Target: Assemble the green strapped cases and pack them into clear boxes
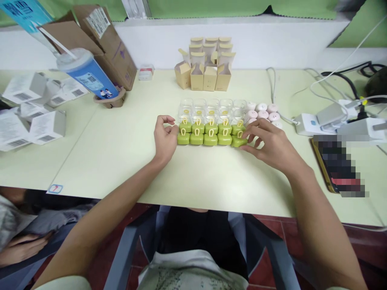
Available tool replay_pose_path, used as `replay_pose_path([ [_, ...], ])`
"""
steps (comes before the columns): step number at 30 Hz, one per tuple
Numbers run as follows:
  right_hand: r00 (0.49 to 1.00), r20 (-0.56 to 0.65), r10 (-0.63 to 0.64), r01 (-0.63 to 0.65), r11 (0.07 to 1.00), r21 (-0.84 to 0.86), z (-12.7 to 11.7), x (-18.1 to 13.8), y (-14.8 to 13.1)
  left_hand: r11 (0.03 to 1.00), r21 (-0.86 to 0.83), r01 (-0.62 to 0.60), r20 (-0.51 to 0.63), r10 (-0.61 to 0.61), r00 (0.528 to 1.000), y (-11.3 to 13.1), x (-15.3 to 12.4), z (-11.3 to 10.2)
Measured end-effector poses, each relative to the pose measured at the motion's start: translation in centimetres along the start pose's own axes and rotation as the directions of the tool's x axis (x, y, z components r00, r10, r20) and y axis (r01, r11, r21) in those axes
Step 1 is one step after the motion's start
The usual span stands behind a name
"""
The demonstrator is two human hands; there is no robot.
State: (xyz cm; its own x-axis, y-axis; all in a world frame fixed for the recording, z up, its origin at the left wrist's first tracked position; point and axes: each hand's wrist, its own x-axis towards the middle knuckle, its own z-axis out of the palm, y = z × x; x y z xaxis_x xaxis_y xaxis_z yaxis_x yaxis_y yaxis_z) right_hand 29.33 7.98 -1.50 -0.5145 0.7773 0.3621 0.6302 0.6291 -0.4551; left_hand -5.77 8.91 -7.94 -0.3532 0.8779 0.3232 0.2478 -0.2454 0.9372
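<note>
Several small green cases with yellow loops lie in two rows on the pale table. My left hand rests against the left end of the rows, fingers curled, thumb and forefinger touching the leftmost case. My right hand presses on the right end, fingertips on the rightmost green case. Behind the green rows stands a row of clear plastic cups. Pink round pieces lie to their right.
Small tan cartons stand at the back. A blue drink cup and a brown cardboard box sit back left, white boxes far left. A power strip, cables and a phone lie right. Another person's hand shows lower left.
</note>
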Motion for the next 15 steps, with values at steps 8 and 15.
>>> replay_pose_path([
  [8,1.000,0.002,0.023,-0.023,1.000,-0.012,0.3,0.2,-0.2,1.000,0.009,0.014,-0.011,-0.014,1.000,0.7,-0.1,0.1],
  [15,0.997,-0.060,0.038,-0.042,0.997,-0.066,1.1,0.2,-0.2,0.999,0.022,-0.027,-0.014,0.027,1.000,1.2,-0.4,0.2],
])
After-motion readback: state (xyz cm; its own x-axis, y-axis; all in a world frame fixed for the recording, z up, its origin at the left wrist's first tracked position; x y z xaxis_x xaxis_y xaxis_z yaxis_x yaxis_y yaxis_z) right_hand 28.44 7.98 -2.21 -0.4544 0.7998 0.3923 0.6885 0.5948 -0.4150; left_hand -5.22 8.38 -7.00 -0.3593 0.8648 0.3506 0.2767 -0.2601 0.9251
